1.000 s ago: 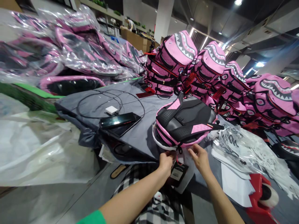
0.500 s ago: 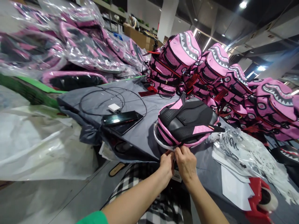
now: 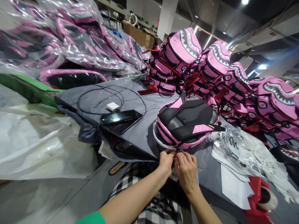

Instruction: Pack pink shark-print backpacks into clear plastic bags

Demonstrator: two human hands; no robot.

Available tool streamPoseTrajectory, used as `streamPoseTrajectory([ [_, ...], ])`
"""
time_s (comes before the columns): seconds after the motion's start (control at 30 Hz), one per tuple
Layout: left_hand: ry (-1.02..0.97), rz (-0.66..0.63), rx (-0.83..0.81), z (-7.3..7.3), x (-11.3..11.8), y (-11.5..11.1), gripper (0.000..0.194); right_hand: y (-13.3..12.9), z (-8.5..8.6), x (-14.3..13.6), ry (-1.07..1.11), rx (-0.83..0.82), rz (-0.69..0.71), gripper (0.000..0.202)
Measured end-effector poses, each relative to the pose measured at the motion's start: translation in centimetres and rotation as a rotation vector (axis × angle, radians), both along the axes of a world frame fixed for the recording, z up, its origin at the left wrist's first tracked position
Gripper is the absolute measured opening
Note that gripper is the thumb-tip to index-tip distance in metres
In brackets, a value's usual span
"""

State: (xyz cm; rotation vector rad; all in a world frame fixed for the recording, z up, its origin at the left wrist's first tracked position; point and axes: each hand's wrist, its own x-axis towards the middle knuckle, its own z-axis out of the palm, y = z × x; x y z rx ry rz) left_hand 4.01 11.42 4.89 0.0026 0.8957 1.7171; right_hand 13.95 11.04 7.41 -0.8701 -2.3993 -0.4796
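A pink and black backpack (image 3: 187, 121) lies with its padded back panel and shoulder straps facing up on the grey-covered table. A white strip or rolled edge (image 3: 161, 142) runs round its near left side. My left hand (image 3: 166, 161) and my right hand (image 3: 186, 169) meet at the backpack's near edge, fingers pinched together side by side. Whatever small piece lies between the fingertips is hidden by the fingers. Right of the backpack, a clear plastic bag with dark print (image 3: 230, 141) lies close by.
A phone (image 3: 119, 117), a white charger (image 3: 112, 107) and looped black cable lie on the left. Stacked pink backpacks (image 3: 212, 59) line the back right; plastic-wrapped ones (image 3: 88, 46) pile up left. White sheets (image 3: 233, 186) and a red tape dispenser (image 3: 257, 196) sit front right.
Both hands have shifted slightly downward at the backpack's near edge, and the right fingers have bunched more closely beside the left. The backpack has stayed in place.
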Motion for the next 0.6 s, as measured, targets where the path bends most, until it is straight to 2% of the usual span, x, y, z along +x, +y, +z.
streamPoseTrajectory([
  [0.07,0.022,0.022,-0.014,0.0,0.3,0.4,0.028,0.3,0.2,0.0,0.117,0.013,0.004,0.014],
  [0.17,0.061,0.05,-0.038,0.0,0.4,0.6,0.03,1.3,-0.3,-0.3,0.249,0.022,-0.122,0.017],
  [0.3,0.126,0.056,-0.079,-0.1,0.0,-0.1,0.03,2.4,-1.5,-1.3,0.175,0.053,-0.253,0.015],
  [0.47,0.179,0.044,-0.099,0.3,-0.4,-1.3,0.025,2.2,-1.6,-1.1,0.06,0.126,-0.161,0.018],
  [0.6,0.196,0.032,-0.067,1.5,-0.2,-1.4,0.022,1.2,-0.3,-0.4,-0.069,0.016,-0.091,0.008],
])
